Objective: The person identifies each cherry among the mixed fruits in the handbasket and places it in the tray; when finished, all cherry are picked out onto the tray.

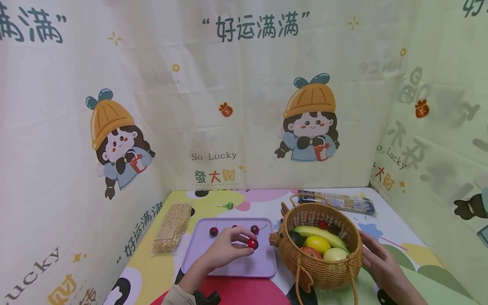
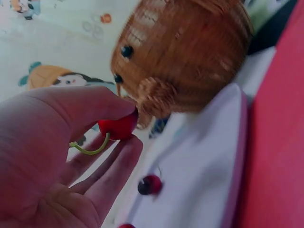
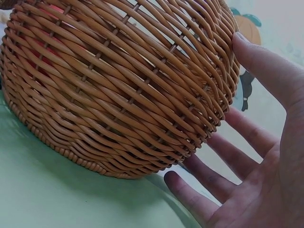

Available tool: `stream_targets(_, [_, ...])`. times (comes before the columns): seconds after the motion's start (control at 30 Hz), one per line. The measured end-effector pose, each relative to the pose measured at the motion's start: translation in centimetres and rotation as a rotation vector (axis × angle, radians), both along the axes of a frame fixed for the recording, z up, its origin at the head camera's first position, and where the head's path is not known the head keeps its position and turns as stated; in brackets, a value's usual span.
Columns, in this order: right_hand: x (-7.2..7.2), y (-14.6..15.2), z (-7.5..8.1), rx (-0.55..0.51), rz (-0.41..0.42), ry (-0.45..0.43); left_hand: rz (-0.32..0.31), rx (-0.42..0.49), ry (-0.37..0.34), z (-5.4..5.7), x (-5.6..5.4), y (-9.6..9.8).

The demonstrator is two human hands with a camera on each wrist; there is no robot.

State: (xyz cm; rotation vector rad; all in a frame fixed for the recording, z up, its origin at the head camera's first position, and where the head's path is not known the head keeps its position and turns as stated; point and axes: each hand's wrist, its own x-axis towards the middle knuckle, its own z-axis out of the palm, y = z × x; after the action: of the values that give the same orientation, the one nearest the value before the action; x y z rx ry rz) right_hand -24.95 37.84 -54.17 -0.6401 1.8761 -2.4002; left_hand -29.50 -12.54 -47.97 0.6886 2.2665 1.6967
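Observation:
Between thumb and fingers my left hand (image 1: pixel 225 248) pinches a red cherry (image 2: pixel 118 126) with a curved green stem, held over the purple tray (image 1: pixel 263 267). On the tray lie a dark cherry (image 1: pixel 213 231) at the left and another cherry (image 1: pixel 254 229) behind my fingertips; one more is mostly hidden by the hand. Right of the tray stands a wicker basket (image 1: pixel 324 275) with animal features, holding a banana (image 1: pixel 318 235), a lemon (image 1: pixel 317 245) and several other fruits. My right hand (image 3: pixel 251 166) rests against the basket's right side, fingers extended along its wall.
A clear bag of grain-like kernels (image 1: pixel 172 228) lies left of the tray. Behind the tray is a green-topped lollipop (image 1: pixel 228 205). A long plastic package (image 1: pixel 343 202) lies behind the basket. Printed cloth walls (image 1: pixel 244 106) enclose the table's back and sides.

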Motion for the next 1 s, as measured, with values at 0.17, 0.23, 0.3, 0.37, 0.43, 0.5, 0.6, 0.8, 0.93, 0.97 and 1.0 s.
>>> stream_targets(0.17, [0.0,0.1,-0.1,-0.010,0.004,0.006,0.003,-0.045,0.002,-1.8,-0.3,-0.2])
stream_targets(0.23, [0.0,0.1,-0.2,-0.015,0.009,0.005,-0.009,-0.065,0.006,-2.4,-0.3,-0.1])
stream_targets(0.3, [0.1,0.1,-0.3,-0.016,0.014,-0.004,-0.019,-0.096,0.026,-3.0,-0.2,-0.1])
stream_targets(0.37, [0.2,0.1,-0.4,-0.013,0.011,-0.012,-0.021,-0.126,0.053,-3.5,-0.2,0.0])
stream_targets(0.43, [0.2,0.1,-0.4,-0.005,0.000,-0.021,-0.018,-0.151,0.074,-3.9,-0.3,0.1])
stream_targets(0.5, [0.2,0.2,-0.3,-0.002,-0.001,-0.014,-0.012,-0.168,0.090,-4.1,-0.4,0.3])
stream_targets(0.6, [0.2,0.3,-0.2,-0.025,0.028,0.015,-0.009,-0.186,0.111,-4.2,-0.5,0.5])
stream_targets(0.8, [0.2,0.1,0.0,0.010,-0.003,-0.026,-0.010,-0.213,0.125,-4.4,-0.4,0.6])
stream_targets(0.93, [0.2,-0.1,0.4,0.102,-0.088,-0.110,-0.009,-0.220,0.133,-4.3,-0.3,0.6])
stream_targets(0.97, [0.2,-0.2,0.5,0.107,-0.094,-0.113,-0.010,-0.220,0.135,-4.2,-0.3,0.6])
stream_targets(1.0, [0.2,-0.2,0.5,0.106,-0.090,-0.108,-0.012,-0.222,0.139,-4.1,-0.3,0.6])
